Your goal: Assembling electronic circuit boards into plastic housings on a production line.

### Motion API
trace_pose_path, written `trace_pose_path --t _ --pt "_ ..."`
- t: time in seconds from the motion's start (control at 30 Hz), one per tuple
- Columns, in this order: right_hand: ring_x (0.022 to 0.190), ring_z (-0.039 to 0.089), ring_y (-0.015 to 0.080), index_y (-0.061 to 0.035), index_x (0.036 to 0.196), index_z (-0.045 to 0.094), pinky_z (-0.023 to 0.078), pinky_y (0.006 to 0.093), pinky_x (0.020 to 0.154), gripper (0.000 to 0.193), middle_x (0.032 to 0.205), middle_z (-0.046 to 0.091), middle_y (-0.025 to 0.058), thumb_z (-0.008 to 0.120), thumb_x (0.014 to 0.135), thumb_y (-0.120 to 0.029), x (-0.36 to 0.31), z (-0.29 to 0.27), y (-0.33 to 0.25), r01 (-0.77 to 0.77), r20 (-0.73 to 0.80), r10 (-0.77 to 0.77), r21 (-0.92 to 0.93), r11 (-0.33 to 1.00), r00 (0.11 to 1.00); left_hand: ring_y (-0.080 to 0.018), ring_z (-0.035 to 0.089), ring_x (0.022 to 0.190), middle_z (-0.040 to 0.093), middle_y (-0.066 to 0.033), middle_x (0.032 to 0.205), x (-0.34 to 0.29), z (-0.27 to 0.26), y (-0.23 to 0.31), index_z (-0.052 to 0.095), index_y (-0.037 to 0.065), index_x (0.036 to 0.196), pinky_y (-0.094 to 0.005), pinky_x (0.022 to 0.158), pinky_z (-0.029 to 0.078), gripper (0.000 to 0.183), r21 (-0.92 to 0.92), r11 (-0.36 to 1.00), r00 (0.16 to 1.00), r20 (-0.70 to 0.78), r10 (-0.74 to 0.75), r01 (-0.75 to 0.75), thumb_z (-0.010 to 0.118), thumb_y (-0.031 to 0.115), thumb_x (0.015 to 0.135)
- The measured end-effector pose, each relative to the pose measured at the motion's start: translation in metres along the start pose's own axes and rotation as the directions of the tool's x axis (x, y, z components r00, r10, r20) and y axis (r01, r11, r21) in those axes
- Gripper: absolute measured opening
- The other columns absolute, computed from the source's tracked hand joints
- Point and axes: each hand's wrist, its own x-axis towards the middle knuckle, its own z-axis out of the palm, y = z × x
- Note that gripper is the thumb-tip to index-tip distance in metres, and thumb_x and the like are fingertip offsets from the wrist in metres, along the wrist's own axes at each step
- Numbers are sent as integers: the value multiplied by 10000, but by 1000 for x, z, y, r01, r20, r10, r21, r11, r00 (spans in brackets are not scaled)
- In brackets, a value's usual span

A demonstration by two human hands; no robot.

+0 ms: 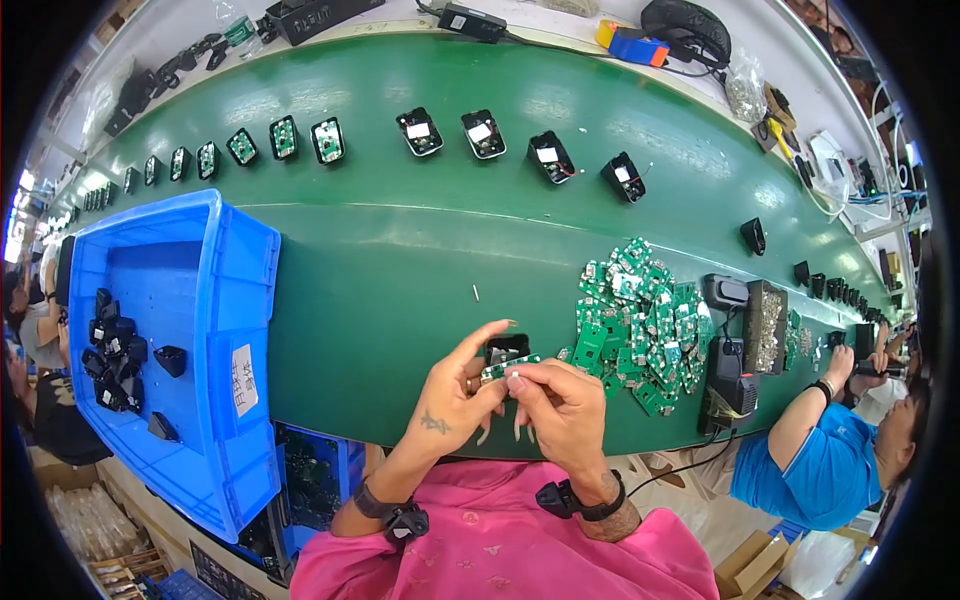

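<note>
Both hands meet over the near edge of the green conveyor belt (400, 250). My left hand (458, 392) and my right hand (558, 402) pinch a small green circuit board (508, 366) between their fingertips. Just behind the board sits a small black plastic housing (507, 348), which my left fingers touch. A heap of green circuit boards (640, 320) lies to the right of my right hand.
A blue bin (215, 300) with several black housings stands at the left. Rows of black housings and green boards ride along the belt's far side. A black device (735, 375) and a tray of small parts (766, 325) sit right of the heap. Another person in blue (830, 450) works at the right.
</note>
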Motion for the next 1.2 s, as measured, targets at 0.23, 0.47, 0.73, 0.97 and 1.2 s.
trace_pose_path --t 0.23,0.47,0.73,0.97,1.2 --pt "552 595 126 39 954 678 441 252 487 73 749 629 80 649 899 2 -10 6 1 178 -167 -238 -309 934 957 -87 609 824 637 -113 1092 -4 9 0 392 41 1466 -189 531 485 632 80 975 969 -118 215 -206 577 -82 875" --pt "561 572 181 15 800 660 426 300 506 42 663 599 77 698 808 -1 11 -18 -22 207 155 -167 -295 933 974 -102 620 798 663 -108 1041 -11 3 12 489 89 1435 -235 602 527 648 292 891 923 -57 380 -349 624 -59 819" --pt "502 546 163 9 775 652 403 295 465 60 648 593 71 702 797 -16 16 -32 -29 292 300 -195 -323 900 934 -143 615 708 648 -135 972 -17 2 31 482 125 1447 -287 588 523 689 484 801 930 85 358 -352 634 -34 794" --pt "540 579 253 5 811 652 442 358 502 67 678 597 111 677 828 -56 20 -38 -31 132 348 0 -355 926 938 -145 662 760 671 -122 1001 -14 1 32 526 104 1400 -283 587 567 660 620 679 913 173 369 -392 634 -71 773" --pt "525 572 207 9 839 670 434 321 494 67 691 615 105 682 844 -57 13 -22 -8 236 222 -146 -460 856 964 -148 662 820 666 -119 1039 -7 10 2 491 99 1420 -281 636 590 641 602 737 926 11 378 -308 633 -62 816"
